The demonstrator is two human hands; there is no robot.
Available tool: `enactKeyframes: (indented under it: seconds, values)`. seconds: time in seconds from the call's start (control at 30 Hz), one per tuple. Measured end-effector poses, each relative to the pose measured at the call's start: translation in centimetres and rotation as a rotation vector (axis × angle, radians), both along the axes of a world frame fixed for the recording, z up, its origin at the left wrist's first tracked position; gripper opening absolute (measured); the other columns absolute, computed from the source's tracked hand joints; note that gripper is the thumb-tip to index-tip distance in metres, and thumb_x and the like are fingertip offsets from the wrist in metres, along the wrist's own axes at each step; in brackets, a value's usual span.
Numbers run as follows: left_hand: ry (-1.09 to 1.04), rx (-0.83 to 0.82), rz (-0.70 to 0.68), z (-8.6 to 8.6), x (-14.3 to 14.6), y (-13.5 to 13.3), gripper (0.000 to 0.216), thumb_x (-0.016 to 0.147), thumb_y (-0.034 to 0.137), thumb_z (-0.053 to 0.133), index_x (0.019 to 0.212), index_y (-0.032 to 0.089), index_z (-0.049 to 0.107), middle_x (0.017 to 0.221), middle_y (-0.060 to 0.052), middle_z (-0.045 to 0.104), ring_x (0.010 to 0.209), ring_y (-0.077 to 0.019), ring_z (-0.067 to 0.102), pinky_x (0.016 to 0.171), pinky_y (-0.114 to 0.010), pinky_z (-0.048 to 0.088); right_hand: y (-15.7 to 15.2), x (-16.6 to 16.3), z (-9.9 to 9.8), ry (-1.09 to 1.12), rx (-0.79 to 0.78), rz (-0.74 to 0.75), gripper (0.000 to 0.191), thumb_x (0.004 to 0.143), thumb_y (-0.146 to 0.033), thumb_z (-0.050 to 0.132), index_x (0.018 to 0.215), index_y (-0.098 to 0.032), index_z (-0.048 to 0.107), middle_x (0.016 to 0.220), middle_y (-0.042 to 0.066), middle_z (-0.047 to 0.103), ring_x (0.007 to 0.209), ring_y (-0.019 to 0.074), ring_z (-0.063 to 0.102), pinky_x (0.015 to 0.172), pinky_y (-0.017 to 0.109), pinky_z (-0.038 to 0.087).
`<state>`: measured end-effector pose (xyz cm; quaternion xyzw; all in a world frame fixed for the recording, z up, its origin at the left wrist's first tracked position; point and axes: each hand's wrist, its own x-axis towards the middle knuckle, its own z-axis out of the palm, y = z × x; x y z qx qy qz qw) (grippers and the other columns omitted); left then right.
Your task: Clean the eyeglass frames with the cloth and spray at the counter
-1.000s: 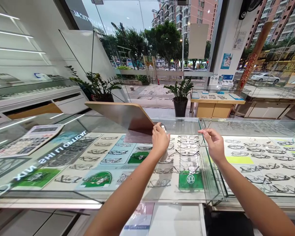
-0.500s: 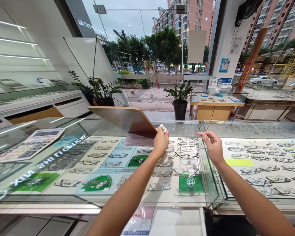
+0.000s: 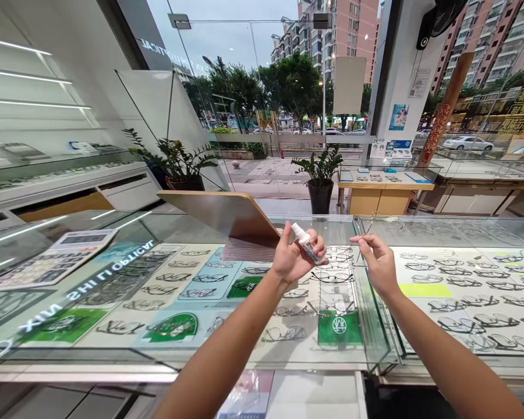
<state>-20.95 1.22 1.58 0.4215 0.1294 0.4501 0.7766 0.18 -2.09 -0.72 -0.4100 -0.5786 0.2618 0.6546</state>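
My left hand (image 3: 294,259) is closed round a small clear spray bottle (image 3: 306,243) with a white cap, lifted above the glass counter and tilted to the right. My right hand (image 3: 378,262) pinches the temple of a thin wire-framed pair of glasses (image 3: 378,224), whose lenses hang over the far side of the counter top. Both hands hover above the glass display case (image 3: 253,355), which holds several rows of spectacle frames on white trays.
A tilted wooden-framed mirror (image 3: 220,212) stands on the counter just left of my left hand. A calculator (image 3: 55,256) lies at the far left. Potted plants (image 3: 321,174) stand beyond the counter by the glass shopfront. A second display case (image 3: 467,279) adjoins on the right.
My left hand has lifted the spray bottle off the counter beside the mirror and turned it toward the glasses. My right hand with the glasses has barely moved.
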Motion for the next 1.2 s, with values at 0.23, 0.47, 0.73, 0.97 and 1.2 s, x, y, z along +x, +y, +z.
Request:
enactKeyframes:
  seconds: [0.23, 0.47, 0.73, 0.97, 1.2]
  values:
    - [0.175, 0.086, 0.098, -0.2, 0.6, 0.0, 0.065, 0.085, 0.081, 0.041, 0.063, 0.021, 0.051, 0.068, -0.003, 0.046, 0.067, -0.0178, 0.047, 0.065, -0.035, 0.05, -0.3, -0.2, 0.2, -0.015, -0.045, 0.106, 0.035, 0.089, -0.06, 0.07, 0.089, -0.025, 0.075, 0.098, 0.007, 0.077, 0.101, 0.0257, 0.068, 0.1, 0.044, 0.048]
    - [0.717, 0.488, 0.506, -2.1, 1.1, 0.5, 0.062, 0.089, 0.076, 0.027, 0.063, 0.023, 0.048, 0.069, -0.004, 0.049, 0.068, -0.0194, 0.044, 0.071, -0.038, 0.043, -1.1, -0.8, 0.4, -0.063, -0.179, 0.436, 0.038, 0.088, -0.063, 0.07, 0.084, -0.025, 0.073, 0.093, 0.005, 0.078, 0.095, 0.0241, 0.068, 0.091, 0.04, 0.05]
    - [0.79, 0.625, 0.502, -2.1, 1.1, 0.0, 0.062, 0.085, 0.081, 0.041, 0.067, 0.022, 0.046, 0.067, 0.0, 0.046, 0.068, -0.0172, 0.043, 0.067, -0.032, 0.038, -1.5, -1.3, 0.2, -0.041, -0.255, 0.569, 0.035, 0.088, -0.059, 0.072, 0.082, -0.025, 0.072, 0.091, 0.004, 0.078, 0.095, 0.0235, 0.068, 0.091, 0.04, 0.049]
    - [0.781, 0.661, 0.568, -2.1, 1.2, 0.0, 0.058, 0.085, 0.077, 0.045, 0.067, 0.021, 0.046, 0.068, 0.001, 0.045, 0.069, -0.0167, 0.042, 0.067, -0.031, 0.034, -1.5, -1.3, 0.1, -0.035, -0.255, 0.601, 0.033, 0.088, -0.057, 0.073, 0.081, -0.025, 0.07, 0.089, 0.003, 0.077, 0.096, 0.0233, 0.069, 0.093, 0.04, 0.049]
    - [0.792, 0.705, 0.515, -1.9, 1.1, 0.0, 0.058, 0.087, 0.076, 0.042, 0.069, 0.021, 0.046, 0.07, 0.001, 0.046, 0.07, -0.017, 0.043, 0.068, -0.031, 0.034, -1.3, -1.2, -0.1, -0.02, -0.258, 0.611, 0.034, 0.086, -0.058, 0.074, 0.079, -0.025, 0.07, 0.089, 0.004, 0.078, 0.095, 0.0242, 0.07, 0.094, 0.042, 0.05]
